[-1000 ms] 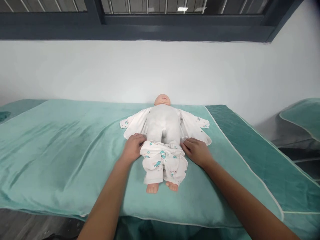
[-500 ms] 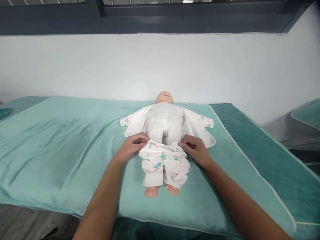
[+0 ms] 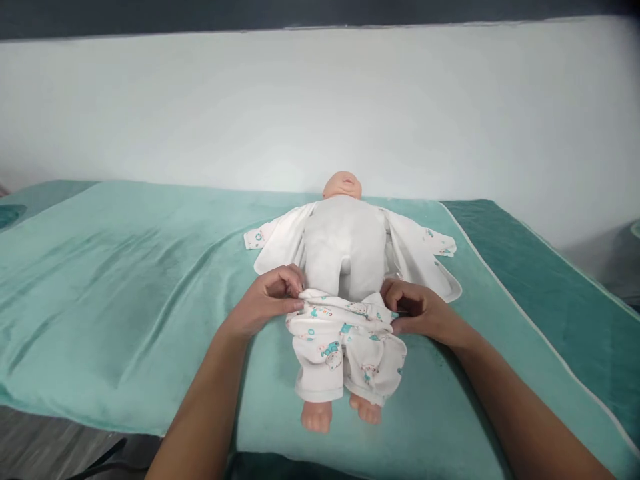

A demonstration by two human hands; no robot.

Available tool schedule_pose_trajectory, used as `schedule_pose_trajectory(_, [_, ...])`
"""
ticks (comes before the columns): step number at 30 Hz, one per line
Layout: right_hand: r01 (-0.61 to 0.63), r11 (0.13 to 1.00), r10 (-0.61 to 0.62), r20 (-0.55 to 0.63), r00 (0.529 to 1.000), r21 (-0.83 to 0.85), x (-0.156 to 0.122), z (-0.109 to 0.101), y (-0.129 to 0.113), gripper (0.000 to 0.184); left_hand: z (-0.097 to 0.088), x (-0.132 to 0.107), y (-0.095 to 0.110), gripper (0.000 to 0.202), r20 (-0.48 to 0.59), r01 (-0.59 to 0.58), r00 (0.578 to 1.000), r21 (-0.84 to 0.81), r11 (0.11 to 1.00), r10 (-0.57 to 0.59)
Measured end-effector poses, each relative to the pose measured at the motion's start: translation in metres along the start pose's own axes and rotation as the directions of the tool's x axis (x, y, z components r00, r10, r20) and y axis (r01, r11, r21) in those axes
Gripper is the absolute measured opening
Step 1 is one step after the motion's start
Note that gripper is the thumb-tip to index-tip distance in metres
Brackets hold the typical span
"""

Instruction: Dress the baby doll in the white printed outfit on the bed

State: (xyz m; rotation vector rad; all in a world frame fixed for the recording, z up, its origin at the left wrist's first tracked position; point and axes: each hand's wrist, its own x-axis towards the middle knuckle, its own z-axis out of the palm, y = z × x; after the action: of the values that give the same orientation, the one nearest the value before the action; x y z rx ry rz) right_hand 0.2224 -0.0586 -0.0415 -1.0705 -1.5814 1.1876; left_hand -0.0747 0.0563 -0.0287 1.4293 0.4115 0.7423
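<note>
A baby doll (image 3: 345,233) with a white cloth body lies on its back, feet toward me. White printed baby pants (image 3: 345,340) are bunched around its legs, the waistband at thigh height and both feet out of the cuffs. My left hand (image 3: 275,297) pinches the waistband at its left side. At the opposite side, my right hand (image 3: 417,310) has its fingers closed on the waistband too. A white baby shirt (image 3: 280,240) is spread open beneath the doll, its sleeves stretched out to both sides.
A light green sheet (image 3: 125,287) with wrinkles covers the bed. Darker green fabric (image 3: 545,300) lies along the right. Behind the doll's head stands a white wall (image 3: 250,113). Grey floor (image 3: 40,440) shows at the lower left.
The view has tipped down and come closer, so the doll looks larger and the dark frame above is mostly cut off. Both hands stay at the waistband, their grip slightly shifted.
</note>
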Motion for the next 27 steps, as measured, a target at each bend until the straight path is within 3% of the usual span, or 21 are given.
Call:
schedule_pose_trajectory(2, [-0.014, 0.999, 0.015, -0.032, 0.999, 0.046, -0.001, 0.000, 0.004, 0.029, 0.001, -0.003, 0.001, 0.018, -0.037, -0.009, 0.999, 0.033, 0.999, 0.010])
schedule_pose_trajectory(4, [-0.012, 0.997, 0.016, -0.051, 0.999, 0.070, -0.003, 0.001, 0.006, 0.028, 0.002, -0.005, 0.003, 0.014, -0.028, 0.059, 0.998, 0.102, 0.993, -0.056])
schedule_pose_trajectory(7, [0.016, 0.999, -0.015, -0.016, 1.000, 0.050, -0.004, 0.002, 0.005, 0.024, 0.004, -0.007, 0.008, 0.015, 0.010, 0.172, 0.984, 0.169, 0.970, -0.176])
schedule_pose_trajectory(11, [0.032, 0.999, -0.032, 0.021, 0.999, 0.003, -0.004, 0.003, 0.000, 0.020, 0.005, -0.007, 0.009, 0.021, 0.014, 0.206, 0.977, 0.174, 0.963, -0.212])
schedule_pose_trajectory(16, [0.061, 0.997, -0.053, -0.155, 0.987, 0.045, -0.004, 0.005, 0.006, 0.023, 0.005, -0.006, 0.008, 0.026, -0.009, 0.188, 0.982, 0.200, 0.962, -0.190])
schedule_pose_trajectory(22, [0.022, 0.978, 0.082, -0.480, 0.873, 0.208, 0.001, 0.010, 0.014, 0.026, 0.005, -0.005, 0.011, 0.030, 0.043, 0.321, 0.939, 0.236, 0.917, -0.340])
schedule_pose_trajectory(27, [-0.016, 0.998, -0.022, -0.623, 0.782, -0.056, 0.005, 0.020, 0.011, 0.030, 0.003, -0.004, 0.011, 0.025, 0.137, 0.331, 0.921, 0.215, 0.919, -0.364])
